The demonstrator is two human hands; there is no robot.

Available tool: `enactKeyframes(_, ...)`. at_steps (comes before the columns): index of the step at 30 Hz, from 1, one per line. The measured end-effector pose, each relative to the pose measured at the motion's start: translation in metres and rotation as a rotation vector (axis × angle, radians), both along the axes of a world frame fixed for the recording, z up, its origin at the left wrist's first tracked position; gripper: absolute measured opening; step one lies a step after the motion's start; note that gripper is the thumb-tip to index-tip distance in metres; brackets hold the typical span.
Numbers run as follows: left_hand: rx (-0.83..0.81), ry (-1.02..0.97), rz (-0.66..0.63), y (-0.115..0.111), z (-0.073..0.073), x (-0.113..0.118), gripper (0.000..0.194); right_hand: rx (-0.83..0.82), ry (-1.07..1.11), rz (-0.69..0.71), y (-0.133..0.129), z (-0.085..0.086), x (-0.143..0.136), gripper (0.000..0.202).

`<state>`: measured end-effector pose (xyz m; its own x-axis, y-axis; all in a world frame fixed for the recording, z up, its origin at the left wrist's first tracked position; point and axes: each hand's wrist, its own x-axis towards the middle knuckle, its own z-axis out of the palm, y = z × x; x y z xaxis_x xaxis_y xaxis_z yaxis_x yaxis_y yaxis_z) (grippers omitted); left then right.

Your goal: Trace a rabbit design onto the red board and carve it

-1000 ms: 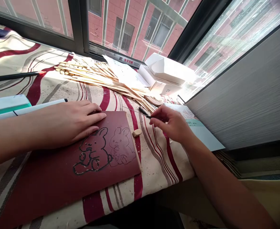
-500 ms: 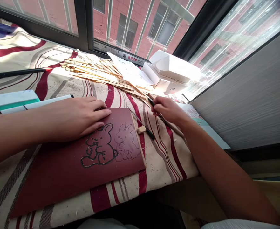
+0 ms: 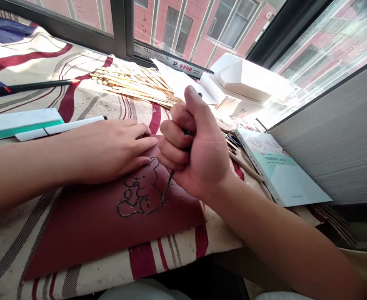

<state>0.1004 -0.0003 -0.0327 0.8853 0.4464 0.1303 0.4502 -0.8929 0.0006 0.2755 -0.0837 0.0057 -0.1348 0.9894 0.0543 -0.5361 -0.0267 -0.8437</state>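
Note:
A reddish-brown carving board (image 3: 92, 237) lies on the striped cloth, with a bunny figure (image 3: 139, 191) cut into it in dark grooves. Fainter outlines beside that bunny are partly covered by my right hand (image 3: 192, 141). That hand is a fist around a carving tool (image 3: 168, 187); its handle is mostly hidden, and the thin metal shaft slants down to the bunny's lower right edge. My left hand (image 3: 117, 148) rests flat on the board's upper part, fingers stretched out, holding nothing.
Thin wooden sticks (image 3: 139, 85) and paper lie along the window, near an open white box (image 3: 242, 83). A book (image 3: 283, 166) sits at the right. To the left are a white marker (image 3: 61, 127) and a black pencil (image 3: 39, 86). The cloth's front edge drops away.
My right hand has come left from the tools beside the board to above the bunny, bringing the carving tool's tip onto the board. My left hand stays on the board.

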Motion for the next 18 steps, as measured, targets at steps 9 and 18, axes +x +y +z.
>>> enactKeyframes(9,-0.018,0.028,-0.003,-0.0029,0.0019,-0.0014,0.064,-0.022,-0.050,-0.082,-0.0012,-0.0071,0.0006,0.063)
enactKeyframes(18,-0.030,-0.010,-0.055,0.0011,0.0000,-0.0023,0.054,-0.019,-0.072,-0.071,-0.0021,-0.0075,-0.0018,0.062)
